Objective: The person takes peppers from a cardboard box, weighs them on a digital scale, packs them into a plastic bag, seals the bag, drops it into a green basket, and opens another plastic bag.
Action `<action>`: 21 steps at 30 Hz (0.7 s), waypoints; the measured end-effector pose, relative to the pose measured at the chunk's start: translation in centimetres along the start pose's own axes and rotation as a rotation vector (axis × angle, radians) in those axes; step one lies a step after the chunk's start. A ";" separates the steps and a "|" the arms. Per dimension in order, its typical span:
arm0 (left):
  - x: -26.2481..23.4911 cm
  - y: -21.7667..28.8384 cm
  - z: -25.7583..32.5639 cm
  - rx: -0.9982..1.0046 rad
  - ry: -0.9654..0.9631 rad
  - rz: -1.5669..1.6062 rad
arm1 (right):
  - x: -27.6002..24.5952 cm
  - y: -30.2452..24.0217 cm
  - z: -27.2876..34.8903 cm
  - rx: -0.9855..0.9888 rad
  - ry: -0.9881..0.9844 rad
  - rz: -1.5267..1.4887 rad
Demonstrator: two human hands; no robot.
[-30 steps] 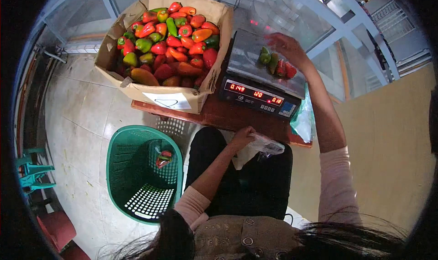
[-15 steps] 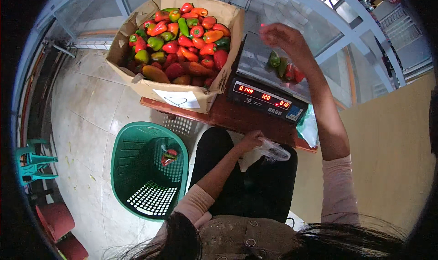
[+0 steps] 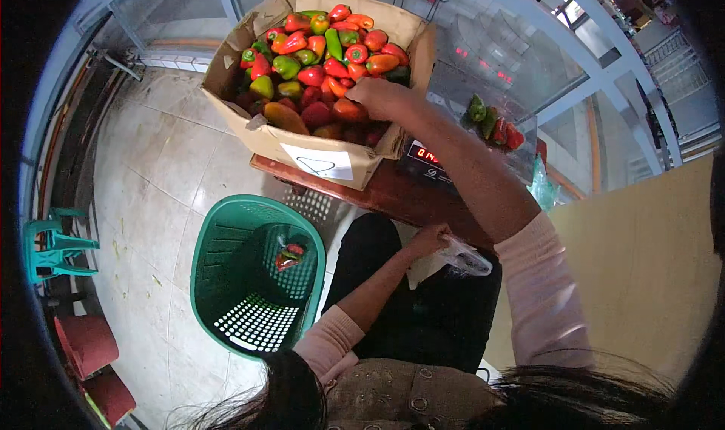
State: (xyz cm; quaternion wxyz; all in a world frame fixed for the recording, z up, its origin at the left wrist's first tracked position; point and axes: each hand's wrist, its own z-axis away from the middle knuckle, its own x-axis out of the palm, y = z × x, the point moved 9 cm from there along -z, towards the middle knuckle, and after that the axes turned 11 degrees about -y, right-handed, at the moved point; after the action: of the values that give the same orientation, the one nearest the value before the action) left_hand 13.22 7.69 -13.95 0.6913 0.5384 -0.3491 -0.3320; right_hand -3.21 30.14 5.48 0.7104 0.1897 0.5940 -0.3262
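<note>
My right hand (image 3: 380, 100) has its fingers down among the peppers at the right side of a cardboard box (image 3: 260, 137). The fingertips are hidden, so their grip does not show. The box is heaped with red, orange and green peppers (image 3: 310, 75). Over my lap, my left hand (image 3: 429, 241) is closed on a clear plastic bag (image 3: 467, 258), which looks empty. On the metal plate of a weighing scale (image 3: 432, 162) lie several green and red peppers (image 3: 498, 126). My right forearm covers part of the scale's lit display.
A green plastic basket (image 3: 198, 271) stands on the floor to the left, with a small bag of peppers (image 3: 288, 257) in it. Box and scale rest on a reddish-brown table (image 3: 355, 194). Teal plastic (image 3: 542, 184) hangs beside the scale. Farther left are a teal stool (image 3: 60, 245) and red seats (image 3: 87, 345).
My right hand has gone left from above the scale plate to the peppers in the box. My left hand still holds the plastic bag. The whole view has shifted slightly.
</note>
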 end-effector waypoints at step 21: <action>-0.6 -0.9 0.1 0.006 0.018 -0.042 | -3.6 3.1 2.0 0.112 0.251 -1.432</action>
State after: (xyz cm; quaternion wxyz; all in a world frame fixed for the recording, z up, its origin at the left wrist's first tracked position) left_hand 12.74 7.97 -14.87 0.6858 0.5506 -0.3325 -0.3404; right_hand 0.08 31.89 9.04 0.2388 -0.1734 0.6319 -0.7166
